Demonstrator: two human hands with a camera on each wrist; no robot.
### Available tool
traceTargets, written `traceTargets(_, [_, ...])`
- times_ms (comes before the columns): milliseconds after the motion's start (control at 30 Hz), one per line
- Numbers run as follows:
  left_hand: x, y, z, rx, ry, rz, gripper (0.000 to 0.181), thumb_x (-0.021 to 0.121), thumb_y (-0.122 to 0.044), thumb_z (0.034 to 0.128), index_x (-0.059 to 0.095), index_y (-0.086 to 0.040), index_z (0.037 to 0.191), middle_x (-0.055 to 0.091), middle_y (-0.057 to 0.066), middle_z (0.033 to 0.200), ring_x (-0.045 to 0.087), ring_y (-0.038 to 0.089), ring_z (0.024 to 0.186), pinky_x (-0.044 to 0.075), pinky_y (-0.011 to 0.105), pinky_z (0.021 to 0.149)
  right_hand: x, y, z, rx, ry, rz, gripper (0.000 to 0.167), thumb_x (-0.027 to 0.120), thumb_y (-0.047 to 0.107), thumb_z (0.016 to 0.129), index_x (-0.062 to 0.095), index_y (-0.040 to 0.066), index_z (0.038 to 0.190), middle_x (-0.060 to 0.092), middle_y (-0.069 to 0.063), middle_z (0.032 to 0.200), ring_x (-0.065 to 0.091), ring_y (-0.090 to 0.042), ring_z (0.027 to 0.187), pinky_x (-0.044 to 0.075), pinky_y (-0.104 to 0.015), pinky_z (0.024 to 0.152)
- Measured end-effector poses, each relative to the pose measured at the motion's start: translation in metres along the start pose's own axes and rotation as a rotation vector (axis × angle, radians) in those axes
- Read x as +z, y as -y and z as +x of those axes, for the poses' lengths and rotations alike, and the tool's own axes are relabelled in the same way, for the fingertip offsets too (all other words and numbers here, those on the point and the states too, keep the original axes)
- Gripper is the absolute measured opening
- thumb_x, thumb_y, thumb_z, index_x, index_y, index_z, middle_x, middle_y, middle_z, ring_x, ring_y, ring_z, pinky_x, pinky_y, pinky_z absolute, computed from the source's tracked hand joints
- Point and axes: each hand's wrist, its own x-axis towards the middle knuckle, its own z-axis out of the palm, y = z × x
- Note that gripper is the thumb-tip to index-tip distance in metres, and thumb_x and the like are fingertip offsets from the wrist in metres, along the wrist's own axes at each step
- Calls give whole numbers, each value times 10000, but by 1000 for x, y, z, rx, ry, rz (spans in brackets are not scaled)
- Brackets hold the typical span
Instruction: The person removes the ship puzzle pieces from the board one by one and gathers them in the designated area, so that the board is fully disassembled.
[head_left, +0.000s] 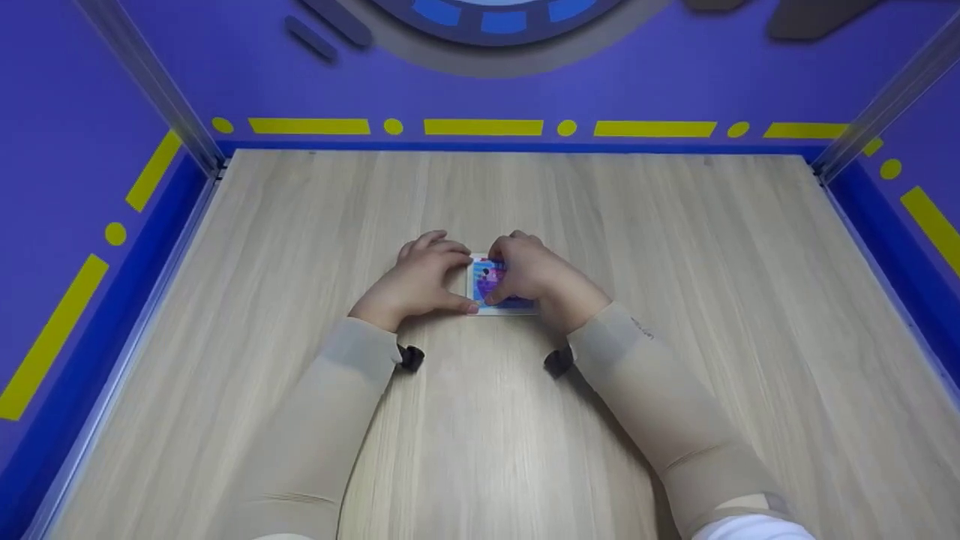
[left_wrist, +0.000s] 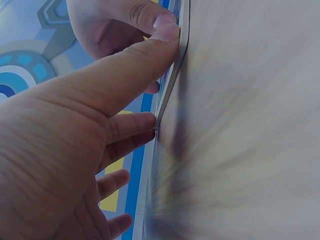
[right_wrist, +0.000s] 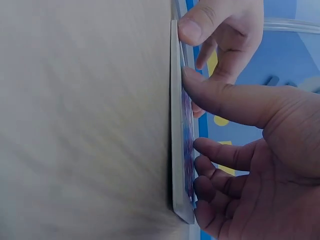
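Note:
A small flat picture board [head_left: 471, 281] with a pale border and a blue, purple and pink picture lies on the table between the two hands. My left hand [head_left: 416, 281] holds its left end, thumb at the near corner and a finger at the far corner; the other fingers spread away. In the left wrist view the left thumb [left_wrist: 135, 65] presses the board's corner. My right hand [head_left: 544, 274] is over the board's right part and hides much of the picture. Seen from the right wrist, the right thumb [right_wrist: 220, 97] and bent fingertips rest on the picture face, spread apart.
The board lies on a wood-grain table [head_left: 480, 420]. A blue-purple back wall [head_left: 480, 97] with yellow dashes rises behind, and side panels [head_left: 67, 225] stand left and right. Dark wrist mounts [head_left: 410, 358] stick out under both sleeves.

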Motion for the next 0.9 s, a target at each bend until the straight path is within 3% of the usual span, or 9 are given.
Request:
traceTargets(433, [0,2,0,-8,-4,-11,849,969,-551,865,703,-104,1536,606,30,1678,237,376,1758,162,651,1423,0,-2,5,14,31,33,780,1033,262,825,641,35,1460,619,-167,1449,571,-359,1355,494,-535,1247])
traceTargets(667, [0,3,0,-14,-2,-5,857,960,-565,871,694,-119,1552,601,18,1686,236,364,1760,165,652,1424,2,-1,8,33,8,50,597,898,439,946,673,54,1342,623,-151,1368,548,-333,1272,517,-529,1153])
traceTargets(900, [1,1,0,-14,-7,-14,849,972,-545,859,701,-121,1543,608,20,1682,237,366,1761,164,650,1426,13,-7,30,108,-69,34,362,767,398,1018,739,83,1194,687,-126,1281,627,-323,1177,563,-522,1087])
